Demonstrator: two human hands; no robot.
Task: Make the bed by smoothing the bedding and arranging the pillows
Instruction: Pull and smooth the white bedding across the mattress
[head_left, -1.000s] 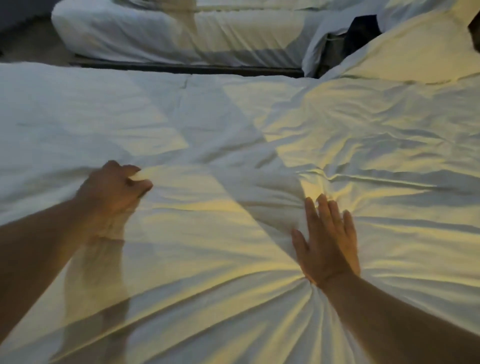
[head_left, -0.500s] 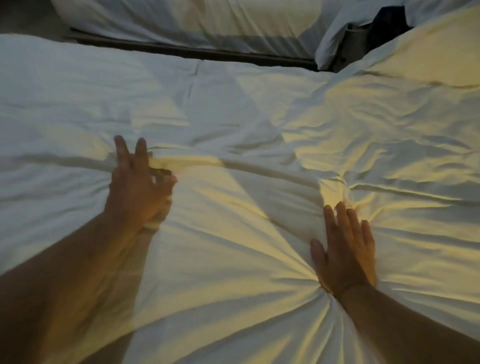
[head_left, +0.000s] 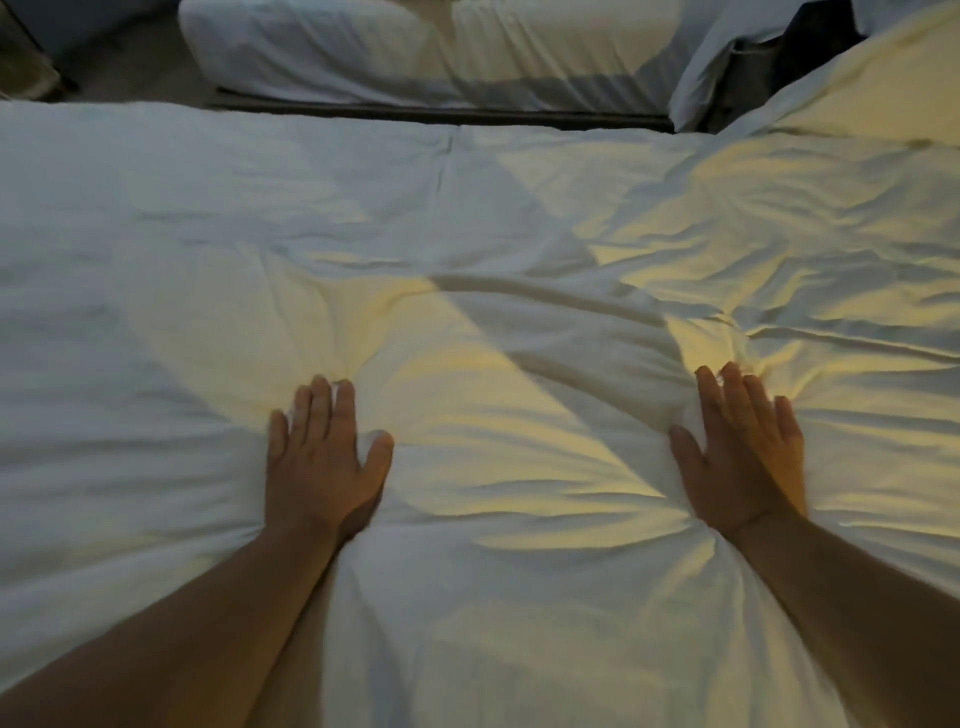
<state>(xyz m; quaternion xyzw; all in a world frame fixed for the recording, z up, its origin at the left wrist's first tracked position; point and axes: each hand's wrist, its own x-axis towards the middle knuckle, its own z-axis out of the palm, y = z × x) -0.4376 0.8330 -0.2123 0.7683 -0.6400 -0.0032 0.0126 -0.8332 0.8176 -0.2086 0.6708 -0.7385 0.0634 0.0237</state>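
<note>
A white duvet (head_left: 493, 218) covers the bed in front of me, creased across its middle and right side. My left hand (head_left: 322, 457) lies flat on it at the lower left, fingers straight and together, pressing the cloth down. My right hand (head_left: 743, 452) lies flat on the duvet at the lower right, fingers straight, with folds bunched around it. A puffed ridge of duvet rises between the two hands. A white pillow (head_left: 878, 88) lies at the far right corner of the bed.
A second bed (head_left: 467, 52) with white bedding stands beyond a narrow dark gap (head_left: 441, 111) at the far side. A dark object (head_left: 815, 41) sits between the two beds at the upper right. Floor shows at the upper left.
My left hand went from gripping a fold of duvet to lying flat with straight fingers, and it moved nearer to me. My right hand stayed flat on the duvet.
</note>
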